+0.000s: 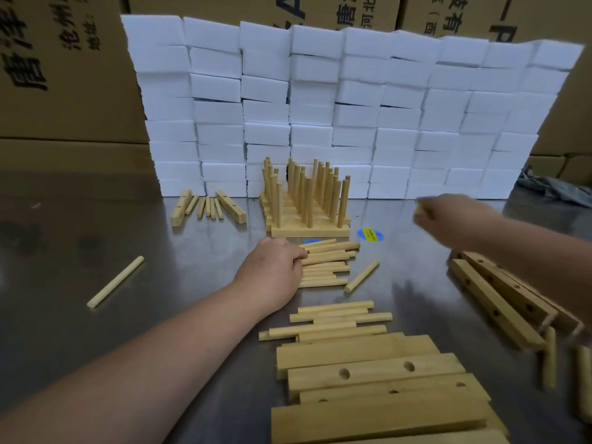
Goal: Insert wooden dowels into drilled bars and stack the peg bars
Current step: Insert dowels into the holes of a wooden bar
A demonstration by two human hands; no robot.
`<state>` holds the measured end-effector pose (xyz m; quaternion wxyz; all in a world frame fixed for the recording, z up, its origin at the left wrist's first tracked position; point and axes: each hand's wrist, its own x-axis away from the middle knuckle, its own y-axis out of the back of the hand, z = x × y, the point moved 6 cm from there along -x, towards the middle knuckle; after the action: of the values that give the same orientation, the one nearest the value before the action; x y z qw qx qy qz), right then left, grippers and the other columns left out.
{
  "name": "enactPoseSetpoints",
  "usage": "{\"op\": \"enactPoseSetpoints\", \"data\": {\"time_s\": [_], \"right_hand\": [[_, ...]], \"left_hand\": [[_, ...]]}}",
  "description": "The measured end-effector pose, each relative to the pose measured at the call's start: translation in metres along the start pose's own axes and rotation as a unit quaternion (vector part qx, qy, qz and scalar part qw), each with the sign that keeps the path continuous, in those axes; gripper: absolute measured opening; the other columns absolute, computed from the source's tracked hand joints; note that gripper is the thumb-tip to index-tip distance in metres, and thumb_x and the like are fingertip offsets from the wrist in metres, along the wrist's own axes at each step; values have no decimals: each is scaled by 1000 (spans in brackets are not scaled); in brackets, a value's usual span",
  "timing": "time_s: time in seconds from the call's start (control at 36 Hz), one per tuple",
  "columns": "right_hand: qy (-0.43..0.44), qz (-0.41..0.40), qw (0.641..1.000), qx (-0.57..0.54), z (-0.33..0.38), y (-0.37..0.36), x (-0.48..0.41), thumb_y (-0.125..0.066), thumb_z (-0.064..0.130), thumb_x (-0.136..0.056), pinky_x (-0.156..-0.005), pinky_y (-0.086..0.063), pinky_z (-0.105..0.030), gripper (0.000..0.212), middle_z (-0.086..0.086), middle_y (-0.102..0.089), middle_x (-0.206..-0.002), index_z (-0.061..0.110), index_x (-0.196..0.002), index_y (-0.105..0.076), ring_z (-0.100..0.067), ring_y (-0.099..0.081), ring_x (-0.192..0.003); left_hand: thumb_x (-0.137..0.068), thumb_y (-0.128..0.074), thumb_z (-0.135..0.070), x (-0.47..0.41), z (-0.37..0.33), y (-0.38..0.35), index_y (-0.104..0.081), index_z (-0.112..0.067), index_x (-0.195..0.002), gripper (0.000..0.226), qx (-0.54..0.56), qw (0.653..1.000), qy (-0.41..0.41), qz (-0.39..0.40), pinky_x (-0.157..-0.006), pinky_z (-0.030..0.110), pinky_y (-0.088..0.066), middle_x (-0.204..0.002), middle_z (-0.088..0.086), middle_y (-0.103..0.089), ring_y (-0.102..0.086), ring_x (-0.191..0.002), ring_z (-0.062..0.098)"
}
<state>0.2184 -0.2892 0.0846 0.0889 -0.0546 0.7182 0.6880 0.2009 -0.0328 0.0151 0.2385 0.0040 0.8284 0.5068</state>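
Bars with empty drilled holes lie nearest on the desk, and more lie at the right, so I judge that much work is left. Beyond them the left hand curls its fingers onto loose dowels. The right hand hangs blurred above the desk; whether it holds anything I cannot tell. Farther back, finished peg bars stand together, pegs up, before white foam blocks.

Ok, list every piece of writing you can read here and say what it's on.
"沧州" and "地址:" sideways on the left carton.
"河北" on the middle carton, beside a cropped "A".
"有" on the right carton; other characters cropped.
Blue-and-yellow sticker on the table: too small to read.
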Motion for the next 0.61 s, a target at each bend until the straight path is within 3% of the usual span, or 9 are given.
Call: {"op": "enactPoseSetpoints", "data": {"time_s": [0.06, 0.11, 0.17, 0.22, 0.28, 0.36, 0.44, 0.5, 0.61], "right_hand": [[-54, -5, 999, -1, -31, 8, -2, -33, 31, -99, -90, -43, -40, 42, -19, -53, -126, 10, -134, -42, -35, -52, -111], [-92, 41, 994, 32, -48, 4, 2, -35, 28, -99, -91, -45, -40, 42, -20, -55, -122, 3, -131, -44, -35, -53, -108], [-94, 65, 992, 56, -47, 0, 10, -39, 32, -98, -94, -43, -39, 45, -16, -51, -131, 6, -135, -42, -31, -51, -115], [-48, 22, 999, 9, -23, 9, 22, -42, 34, -97, -96, -41, -37, 46, -10, -47, -138, 14, -138, -42, -27, -48, -120], [31, -21, 995, -87, 19, 28, 46, -44, 36, -95, -87, -42, -29, 36, 0, -56, -129, 24, -127, -55, -17, -54, -110], [203, 77, 962, -167, 93, 51, 105, -45, 55, -78, -66, -44, -10, 32, 22, -66, -94, 38, -96, -66, 5, -58, -82], [321, 212, 921, -64, 142, 47, 152, -41, 71, -70, -70, -41, -10, 52, 29, -53, -93, 48, -117, -49, 9, -50, -82], [341, 232, 911, -32, 152, 41, 162, -45, 68, -79, -76, -40, -16, 51, 26, -48, -96, 45, -125, -43, 5, -47, -82], [335, 244, 910, -28, 154, 28, 160, -48, 65, -82, -87, -41, -29, 56, 19, -48, -118, 41, -132, -40, -7, -46, -105]], "left_hand": [[-95, -42, -19, -1, -1, 0, -61, -23, -120, 32, 0, 1000, -1, 1, -85, 18, -27, -113, -2, -55, -41, -111, 15], [-95, -42, -19, -1, -1, 0, -61, -23, -120, 32, -1, 1000, 0, 3, -85, 19, -28, -113, -2, -55, -41, -111, 15], [-95, -42, -19, -1, -1, 0, -61, -23, -120, 32, -1, 1000, 1, 4, -86, 19, -29, -114, -2, -55, -41, -111, 15], [-95, -42, -19, 0, -1, 0, -61, -23, -120, 32, 0, 1000, 4, 6, -86, 18, -28, -115, -2, -55, -41, -112, 14], [-95, -42, -19, 0, -1, 0, -61, -23, -119, 31, 1, 1000, 8, 7, -85, 18, -28, -114, -3, -55, -41, -112, 14], [-94, -43, -18, 1, -2, 1, -61, -23, -118, 30, -1, 1000, 10, 12, -86, 19, -28, -114, -3, -54, -40, -112, 14], [-93, -44, -18, 1, -3, 1, -61, -23, -115, 28, 0, 1000, 8, 16, -85, 19, -28, -114, -5, -54, -40, -112, 13], [-92, -46, -17, 1, -3, 1, -63, -23, -112, 26, 3, 1000, 8, 11, -83, 18, -28, -108, -7, -55, -41, -109, 12], [-91, -48, -17, 1, -2, 3, -63, -23, -107, 23, 17, 1000, 15, -1, -78, 17, -29, -90, -15, -44, -43, -103, 9]]}}
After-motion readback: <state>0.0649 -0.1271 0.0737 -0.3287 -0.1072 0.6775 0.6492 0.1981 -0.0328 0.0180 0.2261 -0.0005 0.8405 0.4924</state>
